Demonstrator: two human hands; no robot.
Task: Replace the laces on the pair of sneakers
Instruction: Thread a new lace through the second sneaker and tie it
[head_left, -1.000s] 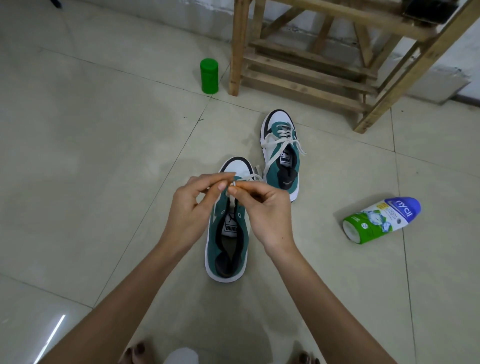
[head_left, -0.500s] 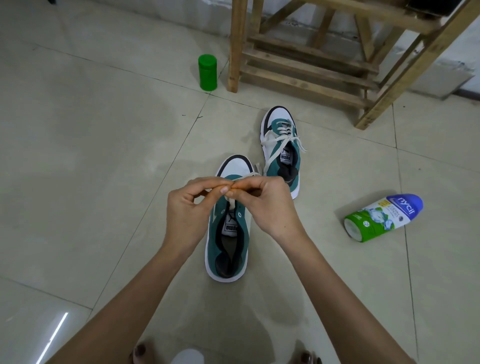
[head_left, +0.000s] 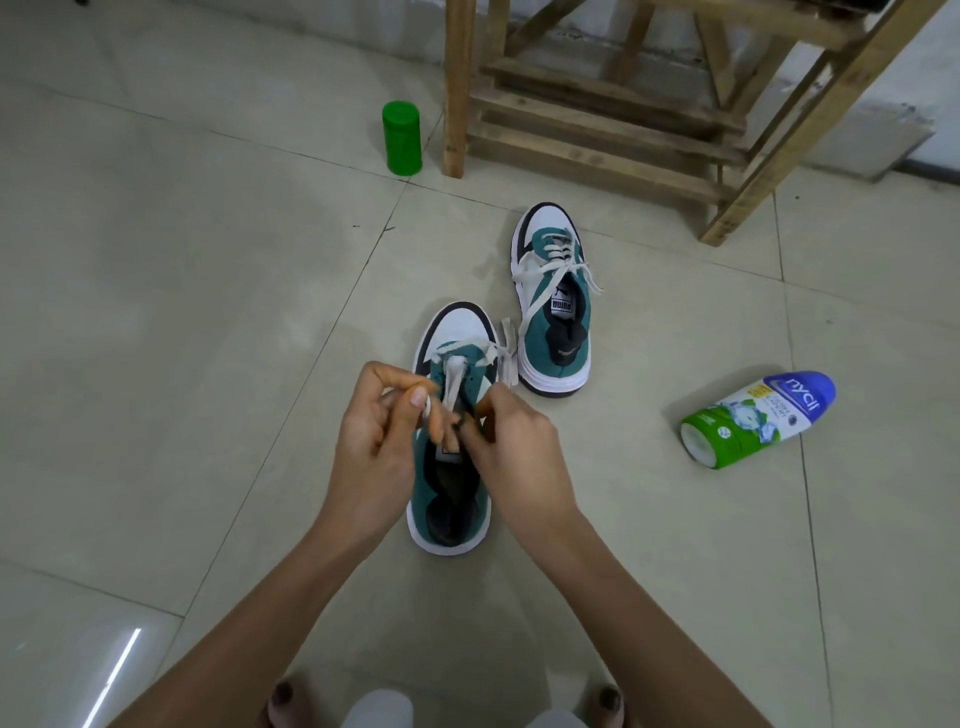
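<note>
Pale glazed tile floor (head_left: 156, 312) across the whole view, with a raw wooden rack (head_left: 597, 135) at the top right. Near sneaker (head_left: 457, 330), teal with a white toe: flat on its sole at centre, long axis running straight away from the person, toe pointing up the frame toward the rack, heel nearest the feet. Far sneaker (head_left: 556, 332), same colours: just beyond and to the right, roughly parallel, toe likewise pointing away, laced and loosely tied. Left hand (head_left: 374, 441): over the near sneaker's tongue, thumb and forefinger pinched tight on the white lace (head_left: 453, 384). Right hand (head_left: 514, 447): close beside it, fingers curled at the eyelet row, tips blurred; cannot tell whether pinching lace or upper. Powder bottle (head_left: 758, 421): on its side well to the right, blue cap pointing up-right. Green canister (head_left: 401, 137): upright by the rack's left leg. Lace threaded only through the eyelets nearest the toe, one strand running back to the left hand, a loose length draped off the sneaker's right side.
</note>
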